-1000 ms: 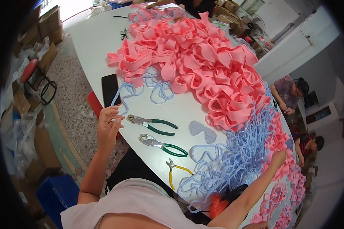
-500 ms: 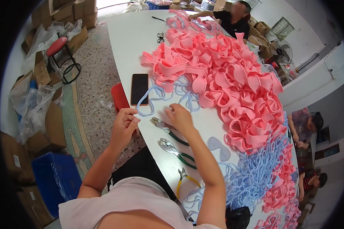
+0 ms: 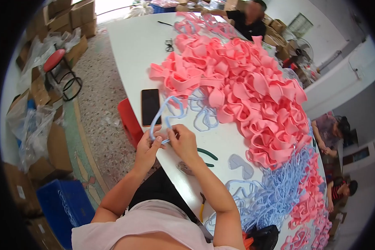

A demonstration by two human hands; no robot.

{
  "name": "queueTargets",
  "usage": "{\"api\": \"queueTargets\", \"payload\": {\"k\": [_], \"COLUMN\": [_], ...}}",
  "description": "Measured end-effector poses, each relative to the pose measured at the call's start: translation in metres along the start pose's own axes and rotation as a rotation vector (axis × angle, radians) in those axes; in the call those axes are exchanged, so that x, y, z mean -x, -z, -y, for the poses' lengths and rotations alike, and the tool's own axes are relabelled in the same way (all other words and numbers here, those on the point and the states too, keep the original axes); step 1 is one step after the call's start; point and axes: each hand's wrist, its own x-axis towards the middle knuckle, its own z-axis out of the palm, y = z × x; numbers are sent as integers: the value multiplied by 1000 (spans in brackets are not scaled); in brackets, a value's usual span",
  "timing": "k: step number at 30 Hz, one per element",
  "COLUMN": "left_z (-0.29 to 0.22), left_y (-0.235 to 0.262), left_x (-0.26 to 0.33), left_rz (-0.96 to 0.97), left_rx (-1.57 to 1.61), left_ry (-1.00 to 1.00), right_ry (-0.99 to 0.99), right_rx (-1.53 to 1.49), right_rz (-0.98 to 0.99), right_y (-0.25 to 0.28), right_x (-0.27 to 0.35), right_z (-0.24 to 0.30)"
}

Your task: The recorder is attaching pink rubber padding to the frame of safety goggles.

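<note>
A light blue soft loop [image 3: 156, 116], bent like a goggle frame, stands up from the table's near edge between my two hands. My left hand [image 3: 148, 149] has thumb and fingers closed on its lower left end. My right hand [image 3: 182, 141] pinches the same loop on its lower right side. Just beyond lie more pale blue loops [image 3: 206, 119], loose on the white table. A dark phone [image 3: 150, 107] in an orange-edged case rests left of them. Green-handled pliers [image 3: 207, 153] are partly hidden under my right forearm.
A big heap of pink curved bands [image 3: 237, 75] covers the table's middle. Right of my arm are a tangled blue pile [image 3: 275, 187], a clear goggle lens [image 3: 241, 167] and yellow-handled cutters [image 3: 202, 210]. A red stool [image 3: 129, 121] touches the left edge. Co-workers sit around the table.
Both hands have come together and taken hold of the blue loop, which is now lifted off the table at its near end. The right hand has moved left and nearer, its forearm covering the pliers.
</note>
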Motion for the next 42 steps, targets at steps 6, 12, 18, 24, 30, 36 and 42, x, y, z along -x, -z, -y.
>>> {"api": "queueTargets", "payload": {"k": [6,12,18,24,30,36,42], "left_z": [-13,-29,-37,-22,-13,26,33], "left_y": [1,8,13,3,-16,-9,-27], "left_x": [-1,10,12,7,14,35,31], "left_rz": [31,108,120,184,240,280,349], "left_rx": [3,202,471,598,684,331,94], "left_ry": [-109,-50,128,264,372,454,404], "right_ry": [-82,-54,-53,299,337,54,-542], "right_rx": [167,1365,836,641,427,192,-662], "right_rz": [-216,-348,-558,-689,-249,-119,-233], "right_y": [67,170,206,222,166,111,122], "right_x": [-19,-39,-33,-3,66,143,157], "right_z": [-40,-115,-58,-7,-10,-47,-33]}}
